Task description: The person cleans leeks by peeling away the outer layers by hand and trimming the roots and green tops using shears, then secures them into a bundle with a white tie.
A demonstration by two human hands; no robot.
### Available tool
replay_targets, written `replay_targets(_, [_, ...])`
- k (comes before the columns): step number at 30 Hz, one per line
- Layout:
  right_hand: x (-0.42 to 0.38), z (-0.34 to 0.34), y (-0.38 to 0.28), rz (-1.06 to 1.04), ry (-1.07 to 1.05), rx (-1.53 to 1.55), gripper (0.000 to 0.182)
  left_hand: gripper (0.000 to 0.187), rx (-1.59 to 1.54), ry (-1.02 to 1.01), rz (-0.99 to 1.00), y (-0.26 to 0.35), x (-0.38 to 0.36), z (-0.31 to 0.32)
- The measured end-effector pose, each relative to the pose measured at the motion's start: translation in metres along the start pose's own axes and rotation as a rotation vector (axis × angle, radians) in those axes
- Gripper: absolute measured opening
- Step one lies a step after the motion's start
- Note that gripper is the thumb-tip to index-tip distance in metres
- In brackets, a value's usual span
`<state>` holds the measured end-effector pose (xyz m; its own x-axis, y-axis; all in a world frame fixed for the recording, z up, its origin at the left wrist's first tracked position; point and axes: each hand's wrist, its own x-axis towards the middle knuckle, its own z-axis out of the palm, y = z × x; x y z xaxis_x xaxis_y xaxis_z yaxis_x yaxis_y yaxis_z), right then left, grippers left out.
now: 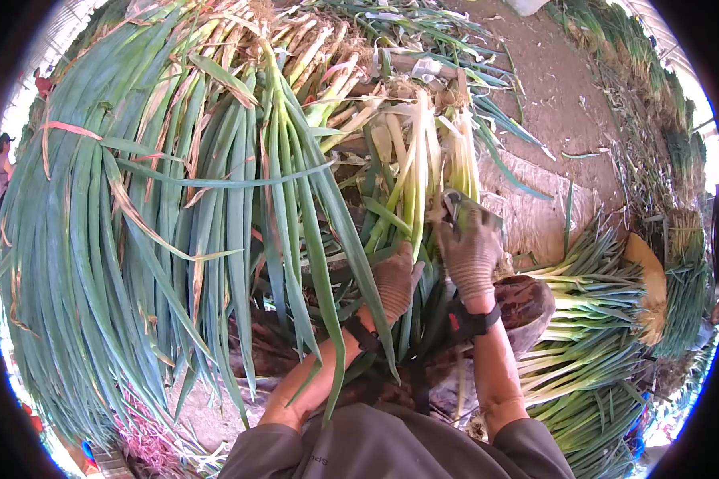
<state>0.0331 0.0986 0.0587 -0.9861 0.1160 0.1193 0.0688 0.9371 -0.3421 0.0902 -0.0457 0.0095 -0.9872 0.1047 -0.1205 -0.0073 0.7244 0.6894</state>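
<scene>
My left hand [396, 281], in a brownish knit glove, is closed around a few large green onions [417, 180]. Their pale stems point away from me and their roots lie at the far end. Just to the right, my right hand [469, 249], gloved the same way, is closed with its fingers curled near those stems. Something dark and small shows at its fingertips, but I cannot make out what it is. Beyond this hand lies another bunch of pale-stemmed green onions [462, 156]. Both wrists wear dark bands.
A tall heap of untrimmed green onions [80, 239] with dry leaves and a red tie [70, 129] fills the left. Stacked, cleaned green onions [579, 343] lie at the right. Scraps litter the dirt floor [551, 80]. Another person [1, 172] stands at the far left.
</scene>
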Motion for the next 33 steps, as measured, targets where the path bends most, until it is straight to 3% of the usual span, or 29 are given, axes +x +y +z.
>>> replay_targets(1, [0.001, -0.001, -0.01, -0.034, -0.048, 0.068, 0.049, 0.032, 0.003, 0.009, 0.029, -0.001, -0.002, 0.002])
replay_targets(2, [0.001, 0.01, -0.017, -0.052, -0.234, 0.195, 0.045, 0.032, 0.005, 0.018, 0.061, -0.001, -0.004, 0.004])
replay_targets(3, [0.002, 0.012, -0.033, -0.059, -0.243, 0.125, 0.043, 0.031, -0.006, -0.02, 0.032, 0.001, -0.009, 0.002])
replay_targets(5, [0.02, 0.032, -0.041, 0.059, -0.194, 0.066, 0.043, 0.031, -0.023, -0.088, -0.018, 0.005, -0.015, -0.011])
replay_targets(8, [0.04, 0.066, -0.029, 0.154, -0.062, 0.015, 0.043, 0.034, -0.084, -0.191, 0.087, 0.003, -0.011, -0.035])
replay_targets(11, [0.046, 0.058, -0.016, 0.076, -0.14, 0.346, 0.041, 0.041, -0.276, 0.105, 0.325, -0.027, 0.026, -0.04])
replay_targets(12, [0.048, 0.06, -0.01, 0.074, 0.013, 0.374, 0.037, 0.045, -0.318, 0.138, 0.207, -0.036, 0.04, -0.033])
replay_targets(13, [0.047, 0.043, -0.018, 0.191, 0.055, 0.489, 0.033, 0.041, -0.36, 0.206, 0.155, -0.037, 0.057, -0.032])
replay_targets(15, [0.045, 0.024, -0.024, 0.221, 0.073, 0.649, 0.03, 0.033, -0.44, 0.34, 0.052, -0.038, 0.091, -0.03])
replay_targets(18, [0.045, 0.038, -0.006, 0.152, -0.018, 0.571, 0.03, 0.026, -0.006, 0.225, 0.01, -0.04, 0.134, -0.009])
replay_targets(21, [0.035, 0.029, 0.002, 0.169, -0.056, 0.731, 0.032, 0.022, 0.036, 0.125, -0.064, -0.046, 0.147, -0.004])
replay_targets(25, [0.03, 0.027, 0.012, 0.268, -0.159, 1.179, 0.032, 0.022, -0.34, 0.257, -0.027, -0.042, 0.12, -0.019])
replay_targets(26, [0.032, 0.027, 0.012, 0.324, -0.236, 1.076, 0.032, 0.024, -0.39, 0.243, -0.013, -0.046, 0.114, -0.018])
replay_targets(29, [0.038, 0.061, 0.004, 0.152, -0.111, 1.22, 0.03, 0.024, -0.185, 0.072, -0.052, -0.011, 0.086, -0.046])
replay_targets(31, [0.039, 0.027, -0.02, 0.118, -0.125, 1.12, 0.032, 0.023, -0.052, 0.104, 0.053, -0.007, 0.076, -0.039])
replay_targets(33, [0.043, 0.016, -0.037, 0.135, -0.065, 1.366, 0.031, 0.025, 0.121, 0.05, 0.061, 0.014, 0.063, -0.047])
